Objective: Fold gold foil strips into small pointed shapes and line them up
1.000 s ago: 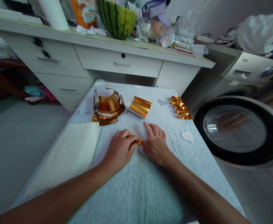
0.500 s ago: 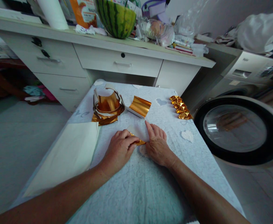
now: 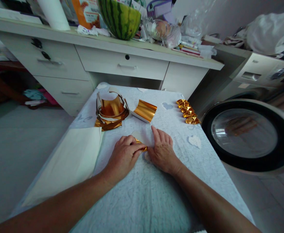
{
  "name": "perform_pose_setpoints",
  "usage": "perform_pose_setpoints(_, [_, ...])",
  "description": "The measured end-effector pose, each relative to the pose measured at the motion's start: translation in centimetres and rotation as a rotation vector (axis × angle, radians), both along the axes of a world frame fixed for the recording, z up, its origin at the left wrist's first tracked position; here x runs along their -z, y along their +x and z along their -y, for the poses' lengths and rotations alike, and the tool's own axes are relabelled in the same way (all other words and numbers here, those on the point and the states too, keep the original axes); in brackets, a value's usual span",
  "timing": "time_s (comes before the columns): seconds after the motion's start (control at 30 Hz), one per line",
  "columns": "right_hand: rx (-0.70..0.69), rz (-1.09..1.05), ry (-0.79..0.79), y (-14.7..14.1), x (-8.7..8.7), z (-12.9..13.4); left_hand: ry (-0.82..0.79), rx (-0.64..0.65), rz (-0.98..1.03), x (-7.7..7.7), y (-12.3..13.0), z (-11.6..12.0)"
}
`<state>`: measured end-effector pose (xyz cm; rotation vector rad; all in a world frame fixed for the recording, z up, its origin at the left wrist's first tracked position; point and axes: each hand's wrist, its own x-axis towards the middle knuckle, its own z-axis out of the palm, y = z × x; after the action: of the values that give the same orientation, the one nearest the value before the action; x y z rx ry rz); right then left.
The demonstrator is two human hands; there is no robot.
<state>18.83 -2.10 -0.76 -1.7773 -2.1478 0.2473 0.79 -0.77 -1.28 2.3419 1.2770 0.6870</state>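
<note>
My left hand (image 3: 125, 152) is closed on a small folded piece of gold foil paper (image 3: 144, 149) at the middle of the table; its fingers cover much of the piece. Beside it my right hand (image 3: 162, 151) lies with fingers stretched out on the cloth, the thumb side next to the foil's right end. A curled gold sheet (image 3: 145, 111) rests beyond the hands. To its left is a pile of curved gold sheets (image 3: 112, 110). Several folded gold pieces (image 3: 189, 112) form a row at the right edge.
The table has a pale patterned cloth (image 3: 142, 200), with a cream sheet (image 3: 66, 161) on its left side. Behind stands a counter with drawers (image 3: 122, 64) and a watermelon (image 3: 119, 21). An open washing machine door (image 3: 248, 134) is close on the right.
The pointed right end of the foil piece, which stuck out toward my right hand, now looks shorter and folded in. My right thumb has shifted slightly left, closer to my left fingers.
</note>
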Motion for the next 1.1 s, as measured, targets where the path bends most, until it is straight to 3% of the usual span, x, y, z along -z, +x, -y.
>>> perform_pose_setpoints(0.23, [-0.084,-0.295,-0.099,1.8,-1.1,0.1,-0.021,-0.008,-0.013,-0.3,0.0,0.1])
perform_pose_setpoints(1.1, [-0.165,-0.243,-0.126,1.7,-1.6,0.0,-0.077,0.015,0.038,-0.7,-0.3,0.1])
